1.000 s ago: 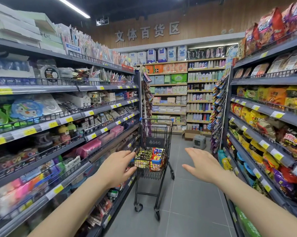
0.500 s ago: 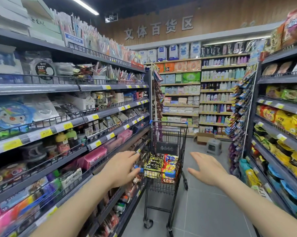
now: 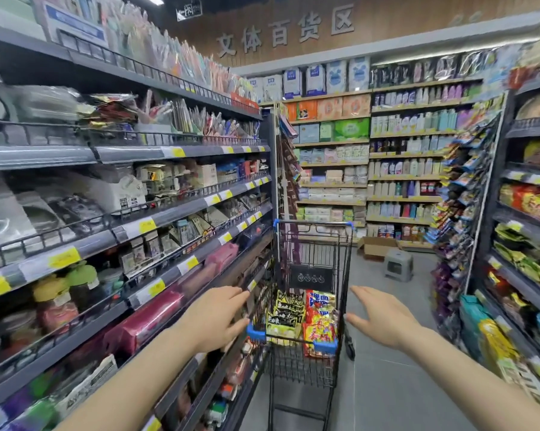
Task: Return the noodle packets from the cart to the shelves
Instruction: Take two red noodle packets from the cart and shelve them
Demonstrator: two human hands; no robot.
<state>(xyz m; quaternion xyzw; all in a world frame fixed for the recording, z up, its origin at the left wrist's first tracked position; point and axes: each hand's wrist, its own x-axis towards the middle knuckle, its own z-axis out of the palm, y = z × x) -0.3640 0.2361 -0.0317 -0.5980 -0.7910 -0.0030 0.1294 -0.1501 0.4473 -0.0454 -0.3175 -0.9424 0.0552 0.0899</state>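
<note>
Blurred left shelves [image 3: 106,231] (labels unreadable)

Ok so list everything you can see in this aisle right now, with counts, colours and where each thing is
cart: one, black wire, blue corners, mid-aisle against left shelving
noodle packets: several, exact count unclear, yellow-black and red-yellow, inside cart
left shelves: grey tiers, yellow price tags, mixed goods
right shelves: grey tiers, snack bags
stool: one, grey, far floor
cardboard box: one, brown, beside stool
left hand: open, at cart's near-left corner
right hand: open, right of cart
</note>
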